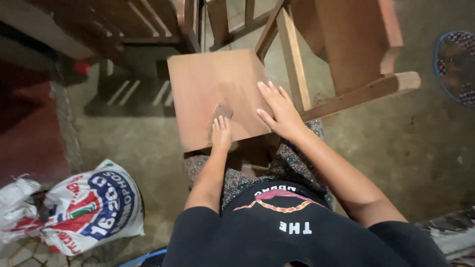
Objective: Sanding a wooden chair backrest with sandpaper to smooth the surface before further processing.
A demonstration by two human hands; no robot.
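Observation:
A square brown wooden board [208, 86] lies flat in front of me, above my lap. My left hand [221, 132] presses a small brown piece of sandpaper [220, 111] onto the board near its front edge. My right hand [280, 110] rests flat on the board's right edge with its fingers spread, holding nothing.
An upturned wooden chair frame [356, 54] stands at the right, and another wooden chair [138, 22] at the back left. A printed white sack [91, 207] lies on the concrete floor at the left. A round blue-rimmed basket [457, 64] sits at the far right.

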